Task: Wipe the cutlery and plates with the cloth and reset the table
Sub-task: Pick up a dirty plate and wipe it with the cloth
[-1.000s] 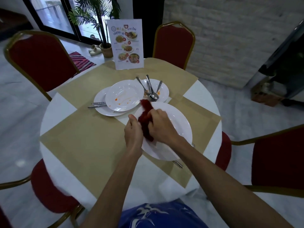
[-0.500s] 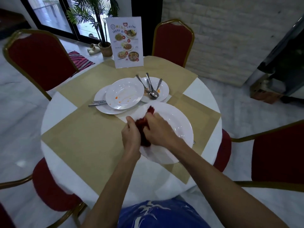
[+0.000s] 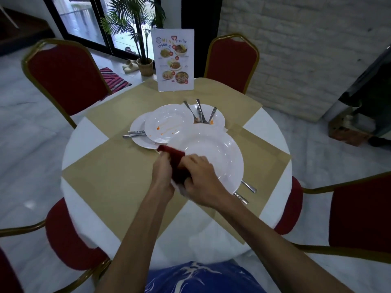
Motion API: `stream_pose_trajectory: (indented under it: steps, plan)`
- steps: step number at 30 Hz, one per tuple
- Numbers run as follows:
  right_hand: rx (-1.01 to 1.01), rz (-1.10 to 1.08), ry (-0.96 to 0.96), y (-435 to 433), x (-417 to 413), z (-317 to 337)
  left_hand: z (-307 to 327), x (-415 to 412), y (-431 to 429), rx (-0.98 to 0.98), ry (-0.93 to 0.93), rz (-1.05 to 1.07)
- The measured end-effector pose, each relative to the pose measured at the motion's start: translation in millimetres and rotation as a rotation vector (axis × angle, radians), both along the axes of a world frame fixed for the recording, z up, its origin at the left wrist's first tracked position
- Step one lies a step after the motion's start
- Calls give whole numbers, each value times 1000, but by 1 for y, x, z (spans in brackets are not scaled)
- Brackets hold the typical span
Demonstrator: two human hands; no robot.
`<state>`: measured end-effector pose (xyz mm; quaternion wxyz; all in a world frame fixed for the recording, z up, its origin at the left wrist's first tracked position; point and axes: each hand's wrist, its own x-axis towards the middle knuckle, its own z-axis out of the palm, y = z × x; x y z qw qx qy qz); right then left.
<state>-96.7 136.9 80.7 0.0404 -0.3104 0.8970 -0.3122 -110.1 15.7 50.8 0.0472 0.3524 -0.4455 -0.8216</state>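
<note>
a large plate is sitting mid-table, the cloth lying on its 8 o'clock rim between the left hand and right hand. stacked plates are sitting at its 10 o'clock, a plate with cutlery at 12 o'clock, and a menu card is standing behind them.

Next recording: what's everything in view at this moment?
big plate: one, white, nearest, being wiped
smaller plates: three, white, behind it; one stained orange
cutlery: about seven, silver; on far plate, under left plates, under big plate
cloth: one, dark red, at big plate's left rim
menu card: one, white, table's far side
table: one, round, white with tan mats
chairs: four, red and gold, around table
plant: one, green, potted, by window
left hand: grips big plate's rim
right hand: grips cloth
</note>
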Motion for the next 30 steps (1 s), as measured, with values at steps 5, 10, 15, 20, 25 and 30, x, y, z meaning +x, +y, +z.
stream_pose_trajectory:
  steps: [5,10,15,20,25,30]
  plan:
    - [145,31,-22,40,-8,-17,-5,10,-22,118,57,-31]
    - [-27,99,-130,30,-5,-6,8,16,-10,246,16,-38]
    - [-266,-23,-89,5,-27,8,21,18,12,241,80,-129]
    - [-195,-286,28,14,-67,2,28,30,20,151,143,-256]
    - [212,-508,255,31,-62,-15,31,33,-5,-48,51,-71]
    - [506,-226,81,13,8,9,18,32,-19,-93,-41,42]
